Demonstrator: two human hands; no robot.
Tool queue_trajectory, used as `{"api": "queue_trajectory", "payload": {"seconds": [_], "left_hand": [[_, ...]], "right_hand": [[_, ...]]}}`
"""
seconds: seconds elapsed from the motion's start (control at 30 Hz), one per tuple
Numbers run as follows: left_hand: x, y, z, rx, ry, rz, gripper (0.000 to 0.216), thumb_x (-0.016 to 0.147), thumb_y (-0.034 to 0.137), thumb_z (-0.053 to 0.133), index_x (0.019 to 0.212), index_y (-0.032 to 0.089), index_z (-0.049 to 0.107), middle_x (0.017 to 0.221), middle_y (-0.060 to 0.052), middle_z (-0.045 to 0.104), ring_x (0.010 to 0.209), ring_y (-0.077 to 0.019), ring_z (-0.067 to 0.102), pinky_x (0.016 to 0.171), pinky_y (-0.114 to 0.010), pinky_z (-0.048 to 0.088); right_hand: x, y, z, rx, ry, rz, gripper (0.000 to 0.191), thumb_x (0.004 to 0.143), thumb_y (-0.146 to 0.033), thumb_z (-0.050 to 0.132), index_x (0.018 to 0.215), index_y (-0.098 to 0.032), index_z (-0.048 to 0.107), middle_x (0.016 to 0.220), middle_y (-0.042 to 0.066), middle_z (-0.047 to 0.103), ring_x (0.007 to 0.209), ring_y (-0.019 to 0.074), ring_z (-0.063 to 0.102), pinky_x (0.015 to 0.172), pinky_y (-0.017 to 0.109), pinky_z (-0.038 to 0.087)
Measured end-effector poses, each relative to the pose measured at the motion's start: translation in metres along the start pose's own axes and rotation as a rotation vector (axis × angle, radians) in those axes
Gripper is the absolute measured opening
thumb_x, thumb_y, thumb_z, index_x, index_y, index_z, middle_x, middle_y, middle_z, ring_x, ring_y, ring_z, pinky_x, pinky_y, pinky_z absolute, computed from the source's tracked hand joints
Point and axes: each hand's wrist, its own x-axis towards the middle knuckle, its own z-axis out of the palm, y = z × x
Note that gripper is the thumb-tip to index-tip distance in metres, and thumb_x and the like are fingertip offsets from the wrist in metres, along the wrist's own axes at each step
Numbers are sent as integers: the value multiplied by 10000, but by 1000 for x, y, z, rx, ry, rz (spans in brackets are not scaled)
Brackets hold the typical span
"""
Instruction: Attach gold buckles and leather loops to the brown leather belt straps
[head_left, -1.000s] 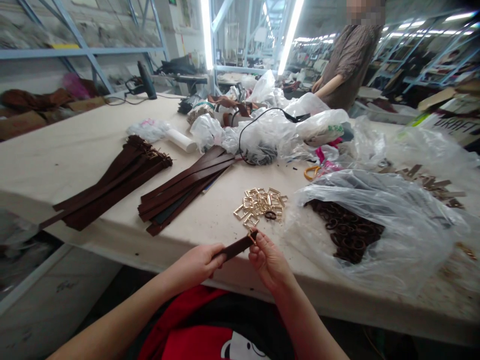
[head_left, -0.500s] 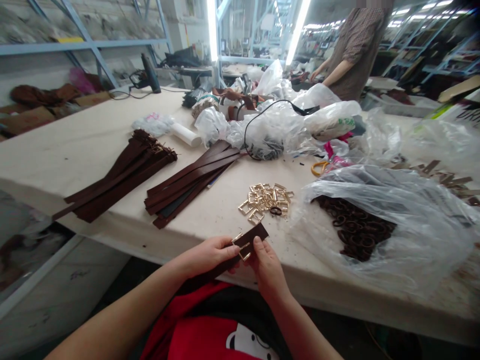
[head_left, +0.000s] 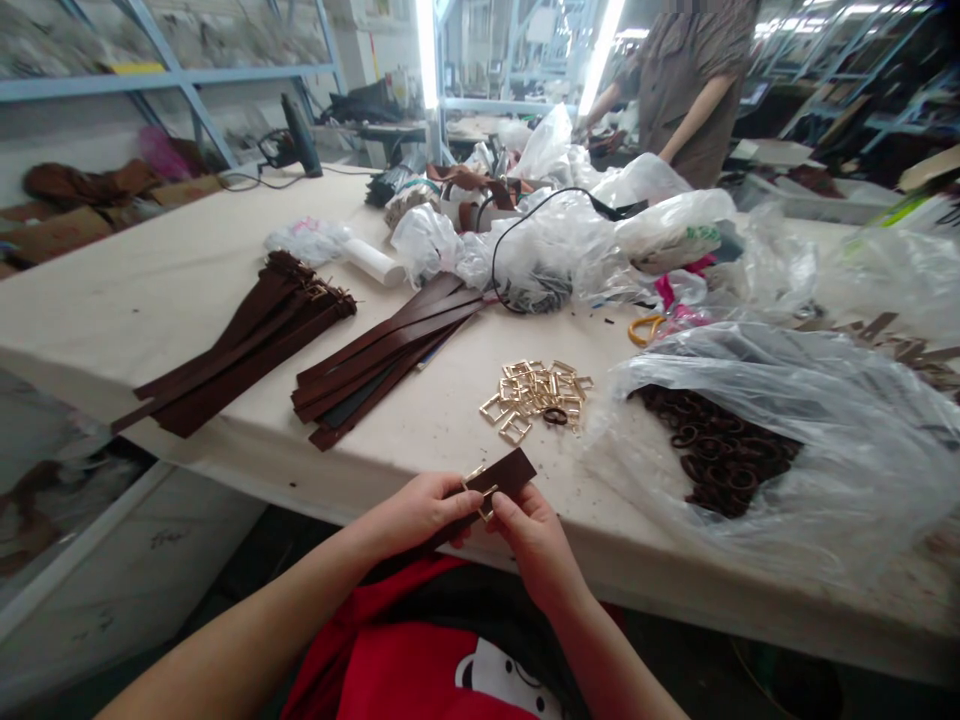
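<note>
Near the table's front edge, a dark brown leather strap (head_left: 514,473) runs through both my hands, its square end pointing up and right. A gold buckle (head_left: 488,500) sits around the strap near that end. My left hand (head_left: 439,512) is closed on the strap, thumb on top beside the buckle. With thumb and fingers, my right hand (head_left: 529,535) pinches the strap and the buckle's right side. Just beyond lies a pile of gold buckles (head_left: 536,390) with a small brown loop (head_left: 554,416) among them.
Left on the table are straps with buckles (head_left: 240,350) and a bundle of plain straps (head_left: 382,360). An open plastic bag (head_left: 847,480) of brown loops (head_left: 724,450) lies right. Scissors (head_left: 645,330) and bagged material (head_left: 540,250) lie behind; a co-worker (head_left: 690,90) stands across.
My right thumb has slid from the strap's end down to the buckle. The co-worker has shifted left, arms now apart. The view has moved slightly.
</note>
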Motion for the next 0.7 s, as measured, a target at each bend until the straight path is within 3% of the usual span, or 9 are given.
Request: {"api": "queue_trajectory", "payload": {"seconds": [0.17, 0.33, 0.7], "left_hand": [[-2, -7, -2, 61, 16, -18, 389, 812, 504, 432, 784, 130, 533, 542, 28, 494, 459, -95, 452, 446, -195, 350], [-4, -1, 1, 224, 53, 66, 363, 833, 456, 428, 759, 131, 571, 625, 6, 535, 541, -94, 459, 477, -175, 340], [-5, -9, 5, 106, 31, 46, 415, 821, 510, 418, 790, 126, 573, 577, 23, 497, 490, -91, 438, 459, -185, 328]], "right_hand": [[-1, -1, 3, -37, 18, -13, 259, 714, -317, 631, 936, -184, 612, 843, 28, 646, 689, 127, 541, 589, 231, 426], [-4, -4, 7, -67, 65, -25, 251, 706, -305, 627, 921, -178, 601, 800, 17, 634, 633, 113, 516, 561, 228, 424], [-10, -4, 9, -94, 99, -81, 239, 709, -313, 619, 911, -186, 597, 799, 15, 641, 633, 119, 539, 544, 230, 448]]}}
